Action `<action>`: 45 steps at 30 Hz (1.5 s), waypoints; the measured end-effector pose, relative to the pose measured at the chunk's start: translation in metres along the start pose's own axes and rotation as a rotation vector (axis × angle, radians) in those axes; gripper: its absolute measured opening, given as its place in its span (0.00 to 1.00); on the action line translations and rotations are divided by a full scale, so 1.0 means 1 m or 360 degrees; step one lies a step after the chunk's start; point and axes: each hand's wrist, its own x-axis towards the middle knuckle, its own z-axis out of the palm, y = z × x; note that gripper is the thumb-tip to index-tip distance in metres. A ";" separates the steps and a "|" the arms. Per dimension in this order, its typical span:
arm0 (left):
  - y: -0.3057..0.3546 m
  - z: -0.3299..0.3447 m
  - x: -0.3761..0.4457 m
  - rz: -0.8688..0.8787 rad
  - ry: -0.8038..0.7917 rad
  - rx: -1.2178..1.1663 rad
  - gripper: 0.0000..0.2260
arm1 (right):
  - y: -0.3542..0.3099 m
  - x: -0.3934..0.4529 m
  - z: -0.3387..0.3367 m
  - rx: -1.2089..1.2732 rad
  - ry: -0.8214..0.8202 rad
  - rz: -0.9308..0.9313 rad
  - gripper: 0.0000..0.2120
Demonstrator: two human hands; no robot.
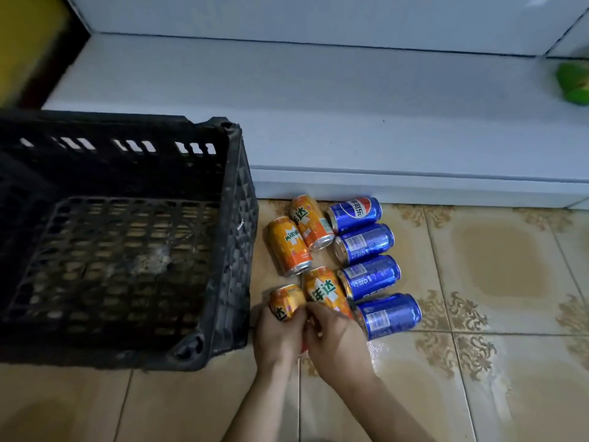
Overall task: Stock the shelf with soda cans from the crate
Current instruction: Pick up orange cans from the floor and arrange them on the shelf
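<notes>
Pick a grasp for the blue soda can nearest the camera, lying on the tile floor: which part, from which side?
Grip the blue soda can nearest the camera around its mid-body, coming from above. It lies on its side, its axis pointing toward the white shelf base, so the curved wall faces up. Its right flank is free; the next blue can and the right hand crowd the other sides.

"MIRINDA" on orange can [288, 247]; Pepsi logo on blue can [355, 213].

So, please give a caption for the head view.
Both hands grip an orange can beside the empty crate.
</notes>
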 end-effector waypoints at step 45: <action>0.519 -0.395 -0.096 0.1714 0.0446 0.0041 0.17 | -0.513 0.197 -0.330 0.0517 0.0703 -0.0680 0.23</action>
